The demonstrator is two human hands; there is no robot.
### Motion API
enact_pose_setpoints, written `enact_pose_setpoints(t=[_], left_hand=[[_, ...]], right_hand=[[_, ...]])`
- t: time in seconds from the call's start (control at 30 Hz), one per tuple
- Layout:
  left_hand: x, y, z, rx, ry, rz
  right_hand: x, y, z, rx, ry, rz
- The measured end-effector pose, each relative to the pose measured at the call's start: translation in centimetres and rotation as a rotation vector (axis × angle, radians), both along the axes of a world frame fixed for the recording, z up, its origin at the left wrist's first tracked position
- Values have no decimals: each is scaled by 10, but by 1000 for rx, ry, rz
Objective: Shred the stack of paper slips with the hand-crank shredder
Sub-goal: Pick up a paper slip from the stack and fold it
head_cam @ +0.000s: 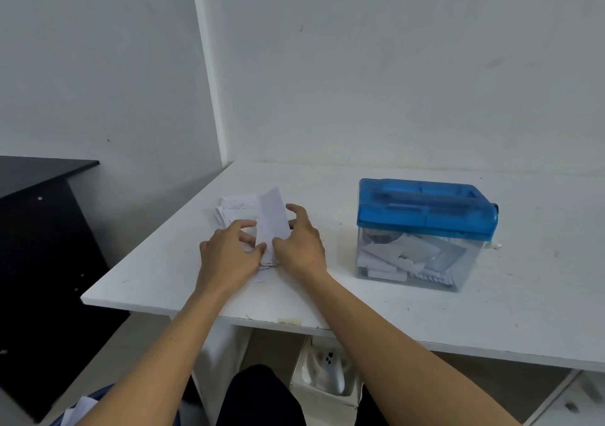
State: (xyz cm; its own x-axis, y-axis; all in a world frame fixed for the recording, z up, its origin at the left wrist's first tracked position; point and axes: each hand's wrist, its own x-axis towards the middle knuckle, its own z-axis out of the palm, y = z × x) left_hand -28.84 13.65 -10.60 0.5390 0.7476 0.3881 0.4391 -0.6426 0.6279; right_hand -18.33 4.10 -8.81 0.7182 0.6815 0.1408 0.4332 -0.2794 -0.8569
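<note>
Nearest, below the worktop's front edge, a dark-clad knee (258, 396) is seen, and beside it a white box (322, 389) on the floor. Two bare forearms are stretched forward over the white worktop (409, 324).

A single paper slip (271, 219) is held between the two hands near the worktop's left part. Its near end is pinched by the thumb and curled fingers of the left hand (229, 252). The thumb of the right hand (299, 245) is laid on the same end, and the fingers are curved along the slip's right edge, so each grip is closed narrowly on the slip. The slip's long axis is pointed away from the person, toward the wall (360, 82), with the far end raised.

Under and behind the left hand, the stack of slips (237, 208) is spread loosely on the worktop, some printed lines facing up.

To the right, well apart from the hands, the shredder (425, 209) is stood upright. Its long axis is run left to right, roughly along the wall, with the blue lid on top. Its clear bin (386, 262) is partly filled with white cuttings.

At the far left, black furniture (42, 229) is placed against the wall.
</note>
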Motion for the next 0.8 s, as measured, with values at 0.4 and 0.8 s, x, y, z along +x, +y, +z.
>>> enact_pose_setpoints(t=[0.4, 0.8], left_hand=[[-6, 6, 1, -214, -292, 41], [-8, 1, 4, -300, -354, -28]], right_hand=[[2, -1, -1, 151, 59, -23], [3, 2, -2, 184, 103, -20]])
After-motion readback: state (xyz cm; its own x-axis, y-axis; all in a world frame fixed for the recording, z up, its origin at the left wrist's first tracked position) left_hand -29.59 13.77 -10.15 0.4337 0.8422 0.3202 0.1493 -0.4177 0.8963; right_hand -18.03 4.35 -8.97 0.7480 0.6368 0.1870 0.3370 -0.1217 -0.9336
